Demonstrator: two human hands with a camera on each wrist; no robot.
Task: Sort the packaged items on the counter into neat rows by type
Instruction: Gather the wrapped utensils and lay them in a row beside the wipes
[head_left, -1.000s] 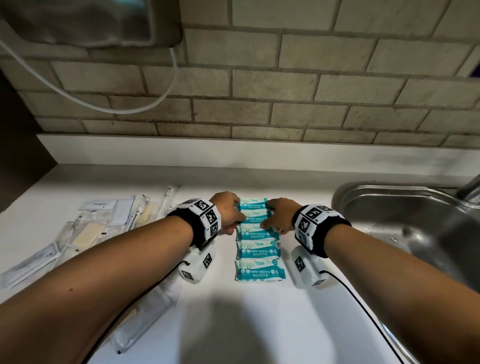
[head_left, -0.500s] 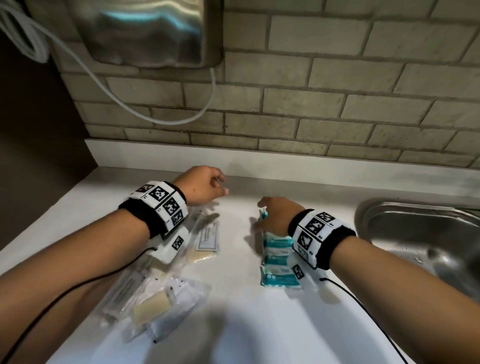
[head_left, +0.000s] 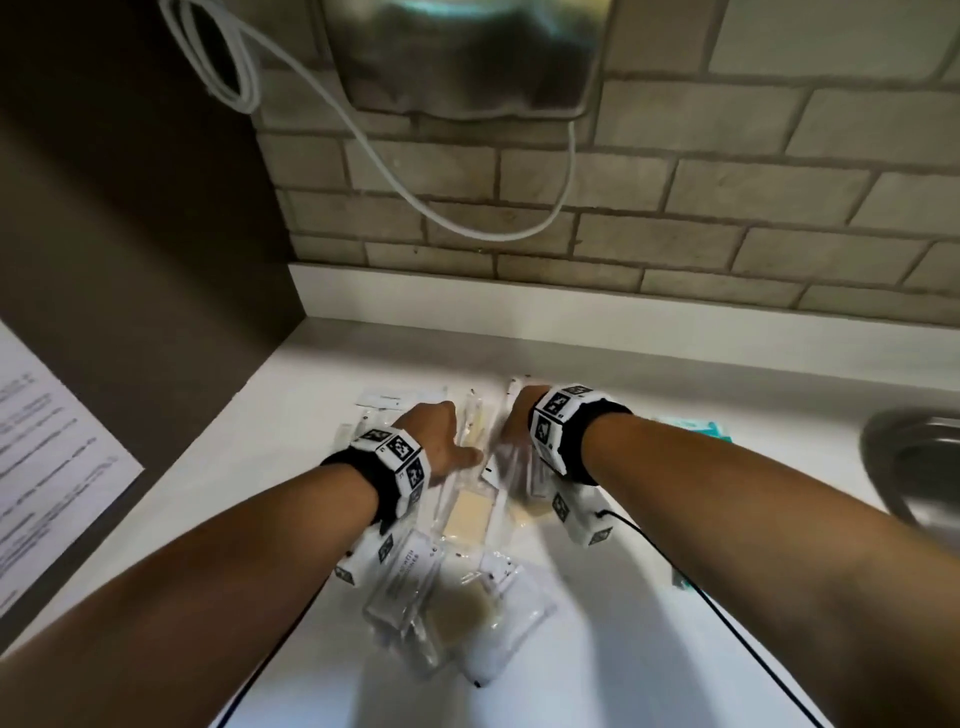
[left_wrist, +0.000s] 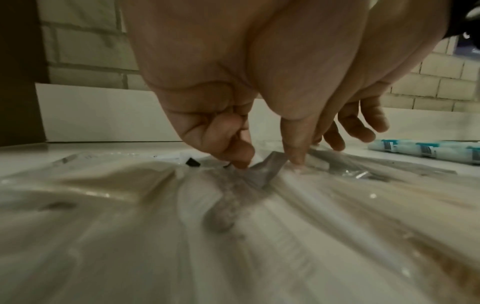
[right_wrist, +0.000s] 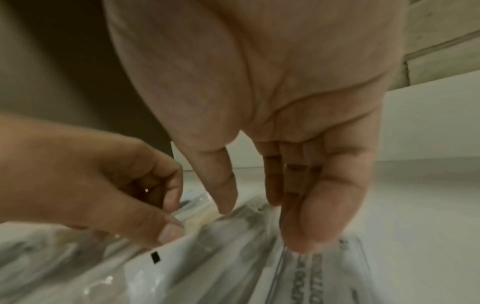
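A loose pile of clear packets (head_left: 467, 519) with beige pads inside lies on the white counter (head_left: 623, 649). My left hand (head_left: 452, 452) is down on the far part of the pile; its thumb and curled forefinger pinch a raised fold of one clear packet (left_wrist: 262, 170). Just to its right, my right hand (head_left: 511, 431) touches the packets with straight fingers (right_wrist: 303, 232) and holds nothing. The teal wipes packs (head_left: 696, 428) lie in a row to the right, mostly hidden behind my right forearm, and show in the left wrist view (left_wrist: 426, 151).
A steel sink (head_left: 914, 467) is set into the counter at the right. A brick wall with a hand dryer (head_left: 467, 52) and a hanging white cable (head_left: 467, 223) is behind. A dark side wall closes the left, with a printed sheet (head_left: 41, 457) on it.
Both hands have left the row of wipes and moved left onto the pile of clear packets. My view has swung left with them, and the left hand has taken hold of a packet.
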